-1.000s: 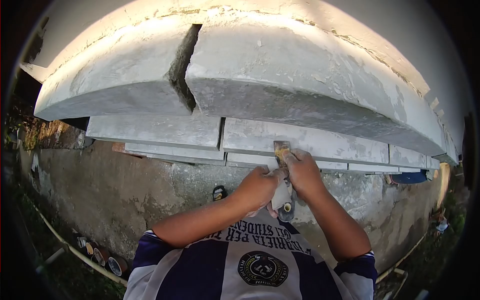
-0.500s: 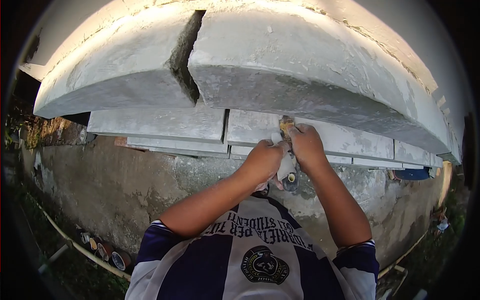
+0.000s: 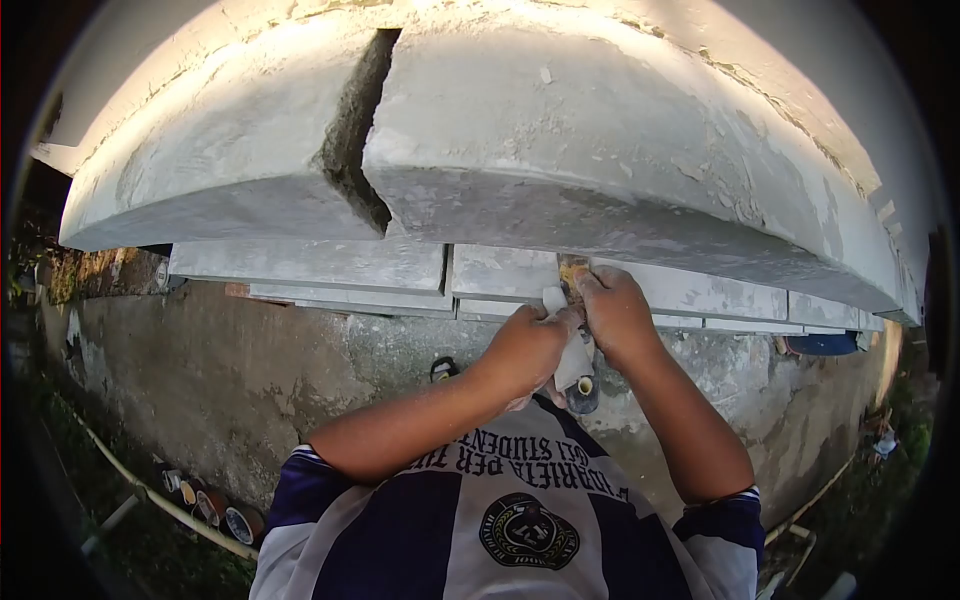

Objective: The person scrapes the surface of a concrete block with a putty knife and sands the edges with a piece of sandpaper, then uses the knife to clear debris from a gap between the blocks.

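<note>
My left hand [image 3: 537,348] is closed on a whitish cloth or paper-like piece [image 3: 573,362], whose exact kind I cannot make out. Close beside it, my right hand [image 3: 614,308] pinches a yellowish-brown object [image 3: 573,273] with a worn, dusty surface. Both hands meet just below the overhanging grey concrete slab [image 3: 600,190], in front of the lower pale ledge [image 3: 500,272]. Under the hands hangs a dark piece with a round yellowish opening [image 3: 584,386]; how it joins the held things is hidden.
A dark crack [image 3: 358,130] splits the upper slab. Below stands a stained wall or floor surface [image 3: 200,350]. Several round containers [image 3: 240,522] lie at the lower left beside a long pale pipe [image 3: 150,488]. A blue object [image 3: 822,344] shows under the ledge at right.
The view has shifted, so the slab and ledge appear slightly lower. Part of a dark-and-white item, perhaps a sandal, now shows above the left forearm. Both hands keep their grip.
</note>
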A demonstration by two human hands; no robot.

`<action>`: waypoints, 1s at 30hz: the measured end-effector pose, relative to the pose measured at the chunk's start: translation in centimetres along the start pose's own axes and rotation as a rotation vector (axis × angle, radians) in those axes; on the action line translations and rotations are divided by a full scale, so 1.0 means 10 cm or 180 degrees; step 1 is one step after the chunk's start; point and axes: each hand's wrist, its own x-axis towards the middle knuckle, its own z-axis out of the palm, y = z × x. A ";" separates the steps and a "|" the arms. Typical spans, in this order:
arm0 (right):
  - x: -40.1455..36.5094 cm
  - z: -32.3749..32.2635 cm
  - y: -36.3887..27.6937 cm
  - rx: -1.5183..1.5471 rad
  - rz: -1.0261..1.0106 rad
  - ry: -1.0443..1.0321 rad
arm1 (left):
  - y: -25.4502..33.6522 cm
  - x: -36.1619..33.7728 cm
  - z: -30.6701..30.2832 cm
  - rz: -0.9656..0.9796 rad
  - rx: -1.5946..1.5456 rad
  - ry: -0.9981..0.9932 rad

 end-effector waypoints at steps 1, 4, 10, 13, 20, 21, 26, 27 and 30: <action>-0.11 -0.03 0.02 -0.0162 -0.0047 -0.0036 | -0.03 -0.09 0.00 -0.0070 0.0047 -0.0086; 0.01 0.00 0.01 -0.0294 -0.0181 0.0010 | 0.04 -0.06 -0.01 0.0056 0.0292 -0.0025; 0.07 -0.02 0.03 -0.0204 -0.0137 -0.0065 | 0.13 -0.03 -0.01 -0.0086 -0.0006 -0.0079; -0.02 -0.04 0.02 -0.0424 -0.0214 -0.0080 | 0.18 -0.25 0.08 -0.0188 0.0152 0.0115; 0.11 -0.02 -0.03 -0.0431 -0.0185 0.0062 | 0.05 0.03 0.00 0.0008 -0.0006 -0.0046; 0.04 -0.04 0.00 -0.0491 -0.0180 -0.0015 | 0.05 -0.07 0.01 -0.0102 0.0081 -0.0030; -0.08 -0.04 -0.04 -0.0520 -0.0175 -0.0105 | -0.14 -0.06 -0.01 -0.0059 -0.0103 0.0080; -0.01 -0.03 -0.05 -0.0495 -0.0108 -0.0085 | -0.08 0.02 -0.03 -0.0036 -0.0152 -0.0028; 0.13 -0.03 0.05 -0.0183 -0.0024 -0.0163 | 0.04 0.02 0.01 0.0021 -0.0046 -0.0134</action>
